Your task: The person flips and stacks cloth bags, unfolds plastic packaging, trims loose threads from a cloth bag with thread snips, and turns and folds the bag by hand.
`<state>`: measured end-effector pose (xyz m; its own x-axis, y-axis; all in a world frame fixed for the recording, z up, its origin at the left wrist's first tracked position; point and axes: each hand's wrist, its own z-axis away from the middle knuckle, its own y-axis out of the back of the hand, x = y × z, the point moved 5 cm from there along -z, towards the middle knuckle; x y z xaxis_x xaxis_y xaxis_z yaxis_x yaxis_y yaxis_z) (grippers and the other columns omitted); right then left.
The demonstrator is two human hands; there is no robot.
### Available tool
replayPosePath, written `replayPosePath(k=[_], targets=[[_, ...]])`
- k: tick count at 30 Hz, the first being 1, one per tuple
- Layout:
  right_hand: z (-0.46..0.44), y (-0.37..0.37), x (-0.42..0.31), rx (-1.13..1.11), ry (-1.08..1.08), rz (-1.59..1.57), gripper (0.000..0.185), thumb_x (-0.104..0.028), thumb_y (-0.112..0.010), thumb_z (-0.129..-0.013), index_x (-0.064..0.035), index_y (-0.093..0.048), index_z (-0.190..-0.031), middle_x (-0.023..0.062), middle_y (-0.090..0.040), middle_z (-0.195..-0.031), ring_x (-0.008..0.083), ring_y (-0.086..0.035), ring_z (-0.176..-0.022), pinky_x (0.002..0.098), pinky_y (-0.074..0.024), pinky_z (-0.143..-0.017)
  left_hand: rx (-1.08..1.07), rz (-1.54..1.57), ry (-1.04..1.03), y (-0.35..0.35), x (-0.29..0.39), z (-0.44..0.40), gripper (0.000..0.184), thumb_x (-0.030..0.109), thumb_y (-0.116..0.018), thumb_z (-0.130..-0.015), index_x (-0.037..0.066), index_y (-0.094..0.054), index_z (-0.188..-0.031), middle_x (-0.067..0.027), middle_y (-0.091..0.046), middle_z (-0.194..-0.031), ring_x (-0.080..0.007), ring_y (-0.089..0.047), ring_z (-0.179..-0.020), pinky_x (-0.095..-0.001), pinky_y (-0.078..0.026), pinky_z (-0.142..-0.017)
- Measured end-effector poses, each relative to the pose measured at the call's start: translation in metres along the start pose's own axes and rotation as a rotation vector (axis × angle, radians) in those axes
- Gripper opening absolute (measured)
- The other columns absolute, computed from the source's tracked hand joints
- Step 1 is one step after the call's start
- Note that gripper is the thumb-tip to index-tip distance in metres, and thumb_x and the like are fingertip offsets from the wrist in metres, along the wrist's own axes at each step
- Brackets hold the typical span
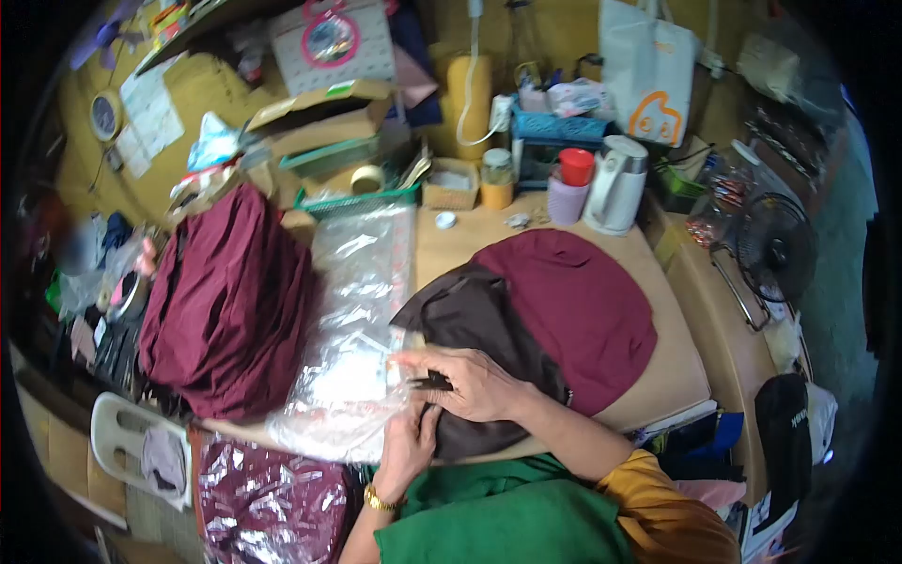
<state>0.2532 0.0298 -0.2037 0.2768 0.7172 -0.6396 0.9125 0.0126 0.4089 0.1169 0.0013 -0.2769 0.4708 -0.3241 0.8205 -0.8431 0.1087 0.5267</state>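
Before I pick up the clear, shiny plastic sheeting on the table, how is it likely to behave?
The clear, shiny plastic sheeting will probably flop and bend, since wrinkles run across it. Its smooth, glossy surface suggests it may slip easily. The bulky, crumpled maroon fabric pile lies right along its left side, so it might catch or drag there.

Table (447, 256) holds maroon pile (225, 305) left, plastic (362, 273) mid, dark cloth (479, 324) and maroon cloth (587, 310) right; basket (449, 194), jar (496, 183), cup (566, 202), kettle (613, 193) along back.
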Motion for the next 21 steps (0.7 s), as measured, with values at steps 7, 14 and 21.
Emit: replayPosePath(k=[7,14,21], targets=[[0.009,0.032,0.050,0.035,-0.397,0.082,0.019,-0.012,-0.072,-0.084,0.0036,-0.062,-0.079,0.0153,-0.061,-0.073,0.0245,-0.060,-0.064,0.0342,-0.0441,-0.059,0.080,0.322,0.253,0.061,-0.020,0.008,0.022,0.014,-0.063,-0.095,-0.001,-0.071,-0.082,0.0041,-0.054,-0.057,-0.0032,-0.046,-0.052,-0.0215,-0.038,-0.048],[0.009,0.032,0.031,0.223,-0.319,0.122,0.027,-0.014,-0.072,-0.088,0.0034,-0.056,-0.074,0.0121,-0.056,-0.067,0.0215,-0.053,-0.057,0.0330,-0.0399,-0.055,-0.158,0.604,0.259,0.019,-0.030,0.023,0.059,0.019,-0.076,-0.086,-0.005,-0.052,-0.134,0.0019,-0.061,-0.080,-0.0008,-0.045,-0.061,-0.0176,-0.037,-0.052],[0.015,0.030,0.022,0.175,-0.298,0.207,0.023,-0.017,-0.074,-0.085,0.0002,-0.059,-0.082,0.0110,-0.056,-0.075,0.0243,-0.057,-0.063,0.0352,-0.0432,-0.057,0.226,1.356,0.484,0.001,-0.030,0.005,0.024,0.012,-0.057,-0.099,-0.005,-0.061,-0.115,-0.0107,-0.069,-0.093,-0.0150,-0.070,-0.078,-0.0190,-0.059,-0.064]])
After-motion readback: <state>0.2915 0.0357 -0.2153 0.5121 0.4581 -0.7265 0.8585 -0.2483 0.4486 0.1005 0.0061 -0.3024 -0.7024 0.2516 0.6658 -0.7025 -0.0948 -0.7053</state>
